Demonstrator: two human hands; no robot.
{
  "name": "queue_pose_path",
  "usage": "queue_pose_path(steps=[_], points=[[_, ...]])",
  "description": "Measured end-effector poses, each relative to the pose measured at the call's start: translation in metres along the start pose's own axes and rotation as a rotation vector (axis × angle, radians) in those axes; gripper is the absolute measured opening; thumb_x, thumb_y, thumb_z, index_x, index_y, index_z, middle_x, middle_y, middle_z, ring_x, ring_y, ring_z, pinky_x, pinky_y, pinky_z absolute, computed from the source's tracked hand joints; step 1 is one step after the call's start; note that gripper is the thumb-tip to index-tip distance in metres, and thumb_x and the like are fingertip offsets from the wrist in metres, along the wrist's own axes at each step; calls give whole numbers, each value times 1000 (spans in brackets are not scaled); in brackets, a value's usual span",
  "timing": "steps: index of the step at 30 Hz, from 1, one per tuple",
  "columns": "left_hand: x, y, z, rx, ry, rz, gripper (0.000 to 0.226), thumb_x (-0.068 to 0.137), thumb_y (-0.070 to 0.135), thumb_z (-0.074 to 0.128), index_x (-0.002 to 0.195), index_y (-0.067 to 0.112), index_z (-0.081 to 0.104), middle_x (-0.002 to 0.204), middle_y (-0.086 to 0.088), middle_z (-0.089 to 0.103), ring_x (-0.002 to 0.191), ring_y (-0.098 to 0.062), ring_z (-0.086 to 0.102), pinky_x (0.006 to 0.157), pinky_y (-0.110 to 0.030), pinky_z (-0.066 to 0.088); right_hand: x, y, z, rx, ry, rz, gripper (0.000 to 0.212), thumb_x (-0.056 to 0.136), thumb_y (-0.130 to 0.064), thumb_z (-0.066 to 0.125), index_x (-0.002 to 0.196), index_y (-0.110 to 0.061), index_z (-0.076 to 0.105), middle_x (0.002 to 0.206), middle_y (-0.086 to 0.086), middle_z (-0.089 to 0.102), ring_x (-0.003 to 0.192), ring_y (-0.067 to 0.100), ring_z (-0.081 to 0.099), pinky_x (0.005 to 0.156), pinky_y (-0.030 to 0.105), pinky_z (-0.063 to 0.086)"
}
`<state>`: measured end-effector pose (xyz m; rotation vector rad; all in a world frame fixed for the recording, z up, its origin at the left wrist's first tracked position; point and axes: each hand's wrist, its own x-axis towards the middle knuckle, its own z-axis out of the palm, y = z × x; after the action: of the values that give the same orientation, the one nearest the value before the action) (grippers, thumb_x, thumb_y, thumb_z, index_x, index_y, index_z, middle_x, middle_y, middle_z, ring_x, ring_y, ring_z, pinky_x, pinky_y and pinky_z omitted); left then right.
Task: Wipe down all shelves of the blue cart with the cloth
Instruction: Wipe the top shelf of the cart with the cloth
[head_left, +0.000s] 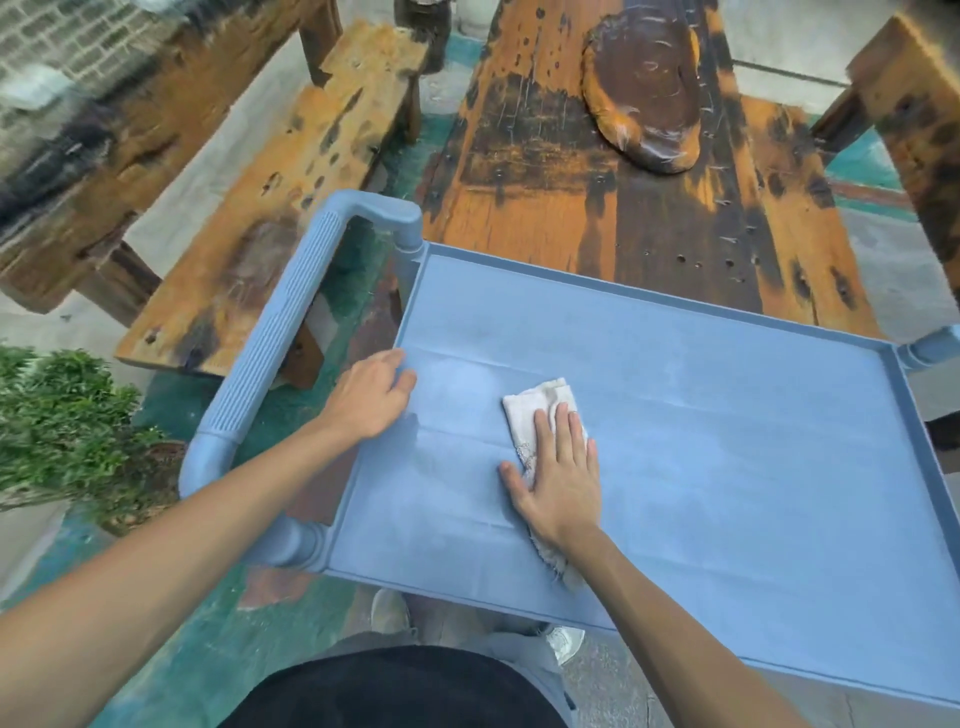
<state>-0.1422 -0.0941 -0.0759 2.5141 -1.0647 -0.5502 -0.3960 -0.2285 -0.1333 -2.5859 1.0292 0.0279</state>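
Wooden table (613, 171) just beyond blue cart (727, 415)

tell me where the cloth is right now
In the head view the cloth lies flat on the blue cart's top shelf, left of centre, pressed under the right hand; the left hand rests at the shelf's left edge.

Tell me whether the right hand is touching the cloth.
Touching. The head view shows the right hand pressed flat on the cloth, straight fingers overlapping it on the top shelf.
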Motion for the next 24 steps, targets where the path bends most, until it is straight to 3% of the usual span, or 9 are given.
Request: queue_pose_path(steps=[4, 8, 12, 16, 20, 22, 24], points=[[-2, -1, -5, -31, -73, -33, 41, 102, 45, 31, 104, 11, 54, 124, -12, 60, 116, -35, 57, 91, -44, 41, 12, -55, 9, 23, -91, -179, 80, 95, -64, 41, 160, -19, 25, 171, 0, 5, 158, 17, -3, 125, 46, -6], [-1, 6, -11, -88, -119, -71, 49, 102, 52, 24, 105, 16, 57, 127, -8, 61, 120, -33, 55, 100, -47, 40, 12, -104, 15, 53, -160, -379, 68, 95, -55, 50, 146, -11, 44, 168, 4, 21, 157, 20, 9, 123, 44, -13], [-5, 8, -11, -104, -115, -75, 55, 102, 52, 20, 113, 15, 59, 133, -9, 59, 122, -32, 53, 100, -45, 39, 3, -128, 17, 120, -234, -503, 58, 98, -45, 51, 140, -5, 49, 162, 7, 35, 155, 20, 18, 127, 41, -1], [-9, 9, -5, -77, -80, -53, 50, 103, 47, 21, 105, 12, 57, 125, -11, 59, 116, -33, 55, 97, -47, 41, -9, -128, 9, 212, -312, -564, 33, 99, -32, 53, 125, -13, 57, 153, 4, 48, 152, 18, 28, 128, 39, 5], [-10, 13, 4, 15, -105, -58, 50, 102, 46, 27, 122, 10, 55, 135, -17, 53, 126, -37, 50, 100, -49, 41, -34, -117, -1, 256, -392, -644, 23, 99, -24, 53, 118, -16, 62, 128, 5, 63, 134, 21, 49, 127, 37, 10], [-11, 13, 8, 28, -132, -50, 48, 101, 44, 33, 131, 11, 51, 147, -22, 44, 139, -36, 40, 102, -49, 38, -50, -107, -4, 212, -440, -699, 21, 100, -25, 49, 101, -15, 66, 107, 4, 67, 120, 23, 60, 126, 40, 17], [-11, 8, 10, 11, -149, -21, 44, 101, 38, 39, 135, 13, 50, 152, -21, 38, 147, -34, 28, 108, -48, 34, -58, -97, -9, 144, -472, -704, 32, 102, -26, 44, 82, -11, 64, 84, 4, 64, 95, 26, 66, 123, 40, 26]])
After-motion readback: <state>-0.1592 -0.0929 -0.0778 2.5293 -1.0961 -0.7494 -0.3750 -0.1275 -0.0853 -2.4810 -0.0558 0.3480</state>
